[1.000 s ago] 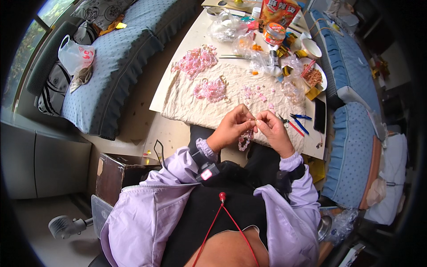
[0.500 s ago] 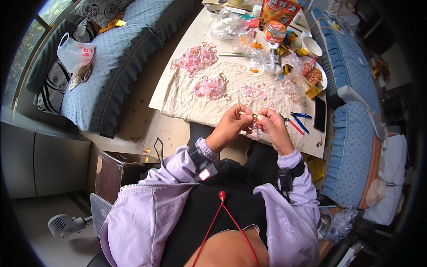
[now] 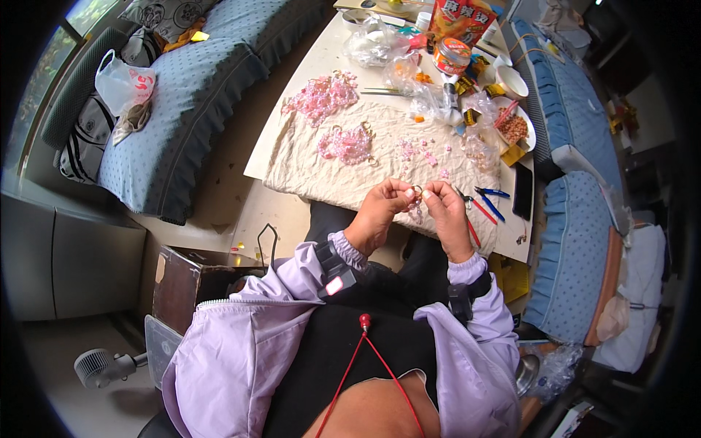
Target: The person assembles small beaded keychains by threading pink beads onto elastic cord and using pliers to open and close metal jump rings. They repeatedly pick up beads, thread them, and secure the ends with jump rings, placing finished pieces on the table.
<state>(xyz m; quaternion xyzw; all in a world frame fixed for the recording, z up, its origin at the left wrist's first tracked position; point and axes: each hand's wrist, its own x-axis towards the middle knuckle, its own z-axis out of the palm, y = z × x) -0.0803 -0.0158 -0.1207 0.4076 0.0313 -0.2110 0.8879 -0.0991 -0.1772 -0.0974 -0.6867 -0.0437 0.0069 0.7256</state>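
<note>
Over the near edge of the cream cloth, my left hand and my right hand pinch a small gold ring clasp between thumbs and fingertips. A short strand of pale pink and lilac beads dangles from it between the hands. Just beyond lie loose pink beads on the cloth. Farther left are a small heap of pink bead strands and a larger heap, with gold clasps showing. Beside my right hand rest blue-handled pliers and red-handled pliers.
A dark phone lies at the table's right edge. Behind it stand a plate of brown nuts, a white bowl, crumpled clear bags, an orange-lidded jar and a red food packet. Blue sofas flank the table.
Both hands have shifted slightly downward, and the fingertips have moved a little, so the gold ring shows more plainly between them. The beads still hang below.
</note>
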